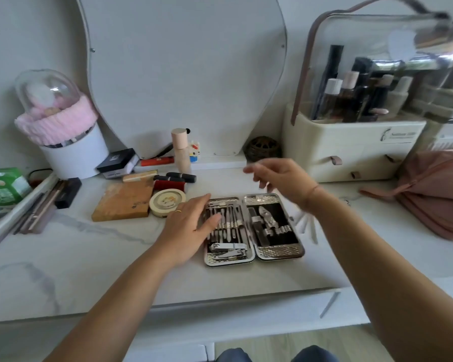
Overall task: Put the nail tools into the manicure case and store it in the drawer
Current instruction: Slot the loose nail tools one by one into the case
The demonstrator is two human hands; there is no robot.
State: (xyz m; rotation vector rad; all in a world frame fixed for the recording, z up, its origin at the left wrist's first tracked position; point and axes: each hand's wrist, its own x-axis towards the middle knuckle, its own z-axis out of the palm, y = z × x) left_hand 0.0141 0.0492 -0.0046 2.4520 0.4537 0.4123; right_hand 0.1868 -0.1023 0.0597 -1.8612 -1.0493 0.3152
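Note:
A silver manicure case (277, 253) lies open flat on the white marble table, near its front edge. Its left half holds a row of slim metal nail tools (229, 223) and a nail clipper (229, 249); its right half holds nippers (268, 220) in black lining. My left hand (187, 226) rests with straight fingers on the case's left edge, fingertips over the tools. My right hand (280, 178) hovers above the case's far right, blurred, its fingers loosely bent and holding nothing. A few pale stick-like things (307, 226) lie just right of the case, partly hidden by my right forearm.
A wooden block (123, 201) and a round tin (168, 202) lie left of the case, with lipsticks and a foundation bottle (181, 150) behind. A cream cosmetics organizer (351, 142) with small drawers stands at the back right, a pink bag (437, 189) beside it. A white drawer front (246, 314) runs below the tabletop.

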